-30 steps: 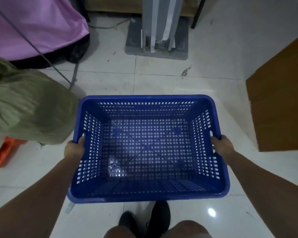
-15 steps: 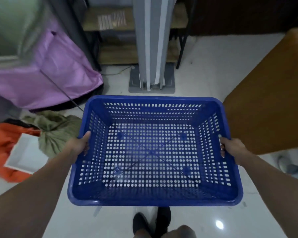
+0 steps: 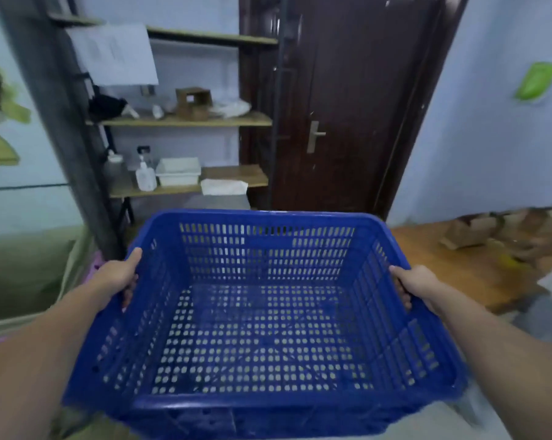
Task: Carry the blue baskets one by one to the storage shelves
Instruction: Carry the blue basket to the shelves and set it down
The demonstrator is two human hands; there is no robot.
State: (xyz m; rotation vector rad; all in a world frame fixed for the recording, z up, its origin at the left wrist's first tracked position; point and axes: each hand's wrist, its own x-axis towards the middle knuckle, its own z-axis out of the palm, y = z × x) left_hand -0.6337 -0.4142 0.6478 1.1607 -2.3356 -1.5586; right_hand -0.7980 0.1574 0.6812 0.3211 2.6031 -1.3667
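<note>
I hold an empty blue perforated plastic basket [image 3: 262,404] in front of me at waist height. My left hand [image 3: 117,276] grips its left rim, fingers curled inside the wall. My right hand [image 3: 412,282] grips the right rim the same way. The storage shelves [image 3: 188,122], wooden boards on a dark metal frame, stand straight ahead beyond the basket's far edge. The basket's near wall is blurred.
The shelves carry a white tray [image 3: 178,171], a pump bottle [image 3: 145,176], a cardboard box [image 3: 193,101] and a hanging sheet of paper [image 3: 112,54]. A dark wooden door [image 3: 341,106] is to their right. A wooden table [image 3: 478,265] with cardboard pieces stands at the right.
The view has lifted from the floor to the shelves and door. The basket has come up with my hands and tilts slightly, both grips unchanged.
</note>
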